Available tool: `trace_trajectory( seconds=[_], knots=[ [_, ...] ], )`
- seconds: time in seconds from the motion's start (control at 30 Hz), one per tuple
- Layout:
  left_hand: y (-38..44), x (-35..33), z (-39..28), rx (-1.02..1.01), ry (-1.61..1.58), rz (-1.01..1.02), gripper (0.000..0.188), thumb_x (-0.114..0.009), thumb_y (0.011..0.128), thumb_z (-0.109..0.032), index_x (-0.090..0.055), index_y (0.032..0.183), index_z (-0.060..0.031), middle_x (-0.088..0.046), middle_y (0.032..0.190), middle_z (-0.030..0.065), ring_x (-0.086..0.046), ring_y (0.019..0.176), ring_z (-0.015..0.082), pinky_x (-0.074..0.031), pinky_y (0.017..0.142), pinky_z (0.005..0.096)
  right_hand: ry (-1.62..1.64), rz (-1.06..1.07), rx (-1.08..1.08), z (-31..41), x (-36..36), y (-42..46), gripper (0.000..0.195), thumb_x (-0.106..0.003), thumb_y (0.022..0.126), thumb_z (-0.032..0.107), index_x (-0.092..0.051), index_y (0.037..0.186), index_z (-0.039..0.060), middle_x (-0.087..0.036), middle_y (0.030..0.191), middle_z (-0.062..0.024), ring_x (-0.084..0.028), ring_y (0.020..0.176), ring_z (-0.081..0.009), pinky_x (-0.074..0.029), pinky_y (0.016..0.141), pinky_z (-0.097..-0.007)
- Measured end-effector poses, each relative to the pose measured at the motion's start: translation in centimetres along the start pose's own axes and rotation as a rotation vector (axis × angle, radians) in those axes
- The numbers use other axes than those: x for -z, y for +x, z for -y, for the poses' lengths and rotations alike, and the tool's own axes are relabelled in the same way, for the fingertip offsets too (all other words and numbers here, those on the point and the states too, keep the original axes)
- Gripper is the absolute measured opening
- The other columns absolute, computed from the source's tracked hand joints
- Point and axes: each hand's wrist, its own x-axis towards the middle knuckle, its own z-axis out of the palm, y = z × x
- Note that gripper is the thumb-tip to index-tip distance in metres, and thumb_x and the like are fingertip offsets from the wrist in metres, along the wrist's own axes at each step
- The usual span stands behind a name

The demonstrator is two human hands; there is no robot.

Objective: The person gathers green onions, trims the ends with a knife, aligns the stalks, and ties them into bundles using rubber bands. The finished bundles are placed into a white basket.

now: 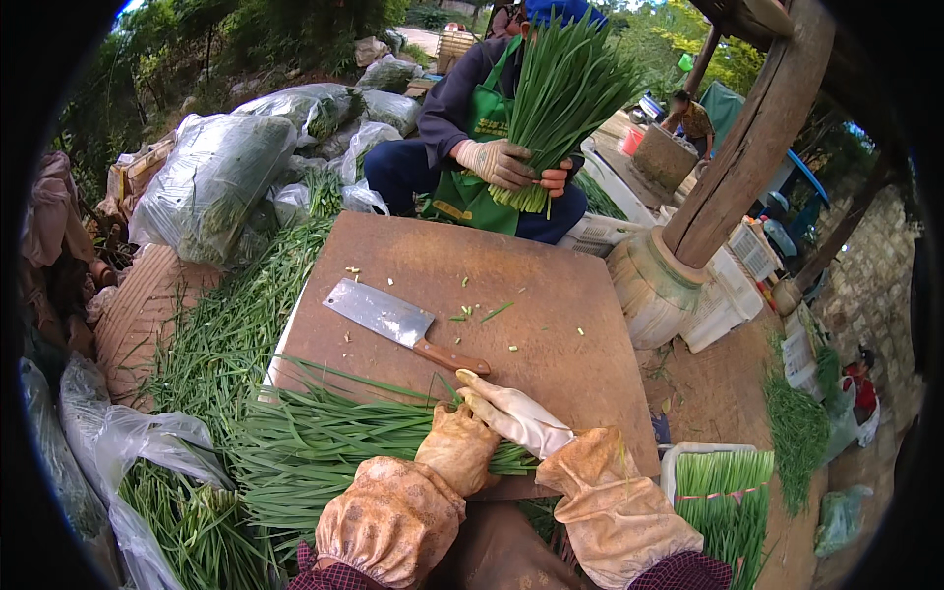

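Note:
A thick bunch of garlic chives (332,435) lies across the near edge of a brown board (531,302), its leaves pointing left. Around the bunch near its cut end is my left hand (459,446), in a stained glove. My right hand (516,413), in a pale glove with fingers extended, rests against the bunch beside the left one; its palm side is hidden. Just beyond my fingertips lies a cleaver (387,313) with a wooden handle, its blade pointing away to the left. Small cut stem pieces (466,310) are scattered on the board.
Opposite, a person in a green apron (487,118) holds an upright bunch of chives (564,96). Loose chives (221,332) and filled plastic bags (214,184) lie left. A ceramic jar (653,287) around a wooden post (752,125) stands right, near a white crate of chives (723,479).

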Motion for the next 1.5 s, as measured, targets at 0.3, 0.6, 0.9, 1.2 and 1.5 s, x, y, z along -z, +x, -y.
trace_trajectory(
  seconds=[0.3,0.6,0.9,1.2,1.5],
  knots=[
    [-3.6,-0.1,0.4,0.176,-0.034,-0.208,0.129,-0.083,0.062,-0.059,-0.011,0.161,-0.0189,-0.018,0.164,0.0182,-0.012,0.152,0.0394,-0.007,0.115,0.0722,-0.396,0.118,-0.168,3.7,-1.0,-4.8,0.118,-0.063,0.079,0.075,-0.017,0.156,-0.0016,-0.049,0.139,-0.0349,-0.05,0.126,-0.0491,-0.041,0.106,-0.0473],
    [-4.8,-2.8,-3.0,0.177,0.122,-0.303,0.098,-0.076,0.08,-0.032,-0.02,0.159,-0.0196,-0.021,0.163,0.0175,-0.014,0.152,0.0381,-0.01,0.118,0.0682,-0.581,-0.049,-0.337,4.2,-2.7,-8.0,0.135,-0.087,0.063,0.054,-0.008,0.157,-0.0029,-0.05,0.139,-0.028,-0.053,0.126,-0.0411,-0.045,0.106,-0.0448],
    [-12.8,-16.8,-3.8,0.826,-1.896,-0.496,0.076,-0.071,0.09,-0.05,-0.043,0.144,-0.0035,-0.06,0.131,0.0159,-0.059,0.121,0.0316,-0.055,0.089,0.0424,-0.556,-0.01,-0.419,6.2,-3.2,-8.9,0.134,-0.084,0.065,0.058,-0.008,0.157,-0.0026,-0.053,0.136,-0.0292,-0.053,0.125,-0.0398,-0.044,0.106,-0.0427],
    [-10.3,-9.8,-2.2,0.764,-1.943,-1.009,0.066,-0.081,0.082,-0.007,-0.043,0.136,0.0,-0.066,0.115,0.0192,-0.071,0.09,0.0317,-0.062,0.07,0.0452,-0.463,0.036,-0.151,7.9,-12.4,-18.8,0.12,-0.075,0.076,0.06,-0.014,0.154,-0.0078,-0.06,0.125,-0.0312,-0.061,0.111,-0.0428,-0.049,0.097,-0.0427],
    [-10.9,-9.8,-2.2,0.796,-1.963,-0.889,0.057,-0.074,0.086,-0.001,-0.045,0.134,-0.0027,-0.068,0.111,0.0177,-0.071,0.089,0.0331,-0.063,0.071,0.0488,-0.194,-0.144,-0.441,3.8,-2.8,-9.2,0.119,-0.073,0.075,0.071,-0.022,0.155,-0.002,-0.056,0.136,-0.0248,-0.059,0.122,-0.034,-0.048,0.103,-0.0426]
  ],
)
